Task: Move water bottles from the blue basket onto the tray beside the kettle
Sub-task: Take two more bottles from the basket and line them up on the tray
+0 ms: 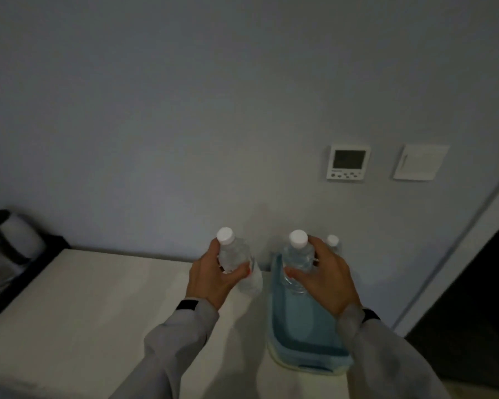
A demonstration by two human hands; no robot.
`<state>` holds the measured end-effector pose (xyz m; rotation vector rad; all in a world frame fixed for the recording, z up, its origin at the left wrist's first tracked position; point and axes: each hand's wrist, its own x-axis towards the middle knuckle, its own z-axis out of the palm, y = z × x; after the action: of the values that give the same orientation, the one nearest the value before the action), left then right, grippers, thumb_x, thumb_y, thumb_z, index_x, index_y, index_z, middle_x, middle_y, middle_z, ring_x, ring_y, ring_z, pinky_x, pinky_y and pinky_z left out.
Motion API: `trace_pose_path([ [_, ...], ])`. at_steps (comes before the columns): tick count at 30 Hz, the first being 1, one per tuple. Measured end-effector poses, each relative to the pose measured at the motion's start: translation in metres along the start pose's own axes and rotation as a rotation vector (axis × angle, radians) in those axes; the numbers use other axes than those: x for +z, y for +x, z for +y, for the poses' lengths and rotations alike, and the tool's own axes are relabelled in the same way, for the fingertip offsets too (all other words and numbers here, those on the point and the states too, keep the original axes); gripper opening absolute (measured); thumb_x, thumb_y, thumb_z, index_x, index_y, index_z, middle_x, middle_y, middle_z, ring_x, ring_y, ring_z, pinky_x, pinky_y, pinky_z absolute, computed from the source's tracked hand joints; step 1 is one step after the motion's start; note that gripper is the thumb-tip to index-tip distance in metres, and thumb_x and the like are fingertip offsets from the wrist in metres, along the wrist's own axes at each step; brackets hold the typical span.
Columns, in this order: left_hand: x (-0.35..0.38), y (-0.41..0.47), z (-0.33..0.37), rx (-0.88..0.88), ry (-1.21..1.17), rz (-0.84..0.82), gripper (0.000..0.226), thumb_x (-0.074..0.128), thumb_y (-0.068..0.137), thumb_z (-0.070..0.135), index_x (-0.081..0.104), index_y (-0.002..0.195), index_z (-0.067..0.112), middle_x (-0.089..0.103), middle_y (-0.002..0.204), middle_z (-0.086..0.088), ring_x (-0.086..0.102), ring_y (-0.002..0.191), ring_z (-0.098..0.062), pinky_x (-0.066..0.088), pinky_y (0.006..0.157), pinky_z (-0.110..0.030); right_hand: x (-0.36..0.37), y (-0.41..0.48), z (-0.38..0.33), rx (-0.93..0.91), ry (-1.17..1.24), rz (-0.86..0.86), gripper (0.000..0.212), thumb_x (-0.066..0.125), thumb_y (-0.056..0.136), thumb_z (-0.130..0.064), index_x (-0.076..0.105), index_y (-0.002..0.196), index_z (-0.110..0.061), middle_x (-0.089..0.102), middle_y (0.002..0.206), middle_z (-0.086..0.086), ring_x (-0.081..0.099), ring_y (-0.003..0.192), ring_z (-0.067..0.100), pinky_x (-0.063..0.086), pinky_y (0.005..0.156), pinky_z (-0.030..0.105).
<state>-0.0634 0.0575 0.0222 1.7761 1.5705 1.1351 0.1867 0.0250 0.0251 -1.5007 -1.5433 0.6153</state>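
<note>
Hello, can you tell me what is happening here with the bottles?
A person is taking water bottles out of a blue basket on a white counter. The left hand holds one bottle just left of the basket. The right hand grips another bottle over the basket. A third bottle stands behind. The black tray is far left.

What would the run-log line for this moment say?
left hand: holds bottle above counter | right hand: holds bottle over blue basket | third bottle behind
</note>
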Motion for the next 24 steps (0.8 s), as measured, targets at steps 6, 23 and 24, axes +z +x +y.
trace_pose_path([
  [6, -0.13, -0.043, -0.045, -0.053, 0.056, 0.132, 0.06, 0.072, 0.057, 0.059, 0.051, 0.111, 0.045, 0.072, 0.086, 0.013, 0.069, 0.074, -0.004, 0.06, 0.071, -0.032, 0.09, -0.017, -0.086, -0.136, 0.007, -0.095, 0.069, 0.083, 0.067, -0.045, 0.051, 0.128, -0.039, 0.067, 0.119, -0.011, 0.065, 0.107, 0.012, 0.055, 0.091, 0.036],
  [23, -0.502, -0.17, -0.223, -0.222, 0.175, 0.389, 0.073, 0.074, 0.061, 0.053, 0.043, 0.127, 0.047, 0.072, 0.105, 0.009, 0.069, 0.097, -0.018, 0.059, 0.082, -0.042, 0.428, -0.092, -0.329, -0.332, 0.136, -0.477, 0.057, 0.085, 0.065, -0.041, 0.057, 0.114, -0.049, 0.069, 0.103, -0.031, 0.066, 0.094, -0.007, 0.056, 0.082, 0.021],
  [24, -0.518, -0.172, -0.234, -0.231, 0.182, 0.4, 0.073, 0.074, 0.062, 0.053, 0.042, 0.127, 0.048, 0.072, 0.105, 0.009, 0.069, 0.096, -0.019, 0.059, 0.082, -0.043, 0.449, -0.092, -0.34, -0.341, 0.144, -0.5, 0.058, 0.085, 0.065, -0.042, 0.057, 0.115, -0.049, 0.069, 0.103, -0.03, 0.067, 0.094, -0.007, 0.057, 0.083, 0.022],
])
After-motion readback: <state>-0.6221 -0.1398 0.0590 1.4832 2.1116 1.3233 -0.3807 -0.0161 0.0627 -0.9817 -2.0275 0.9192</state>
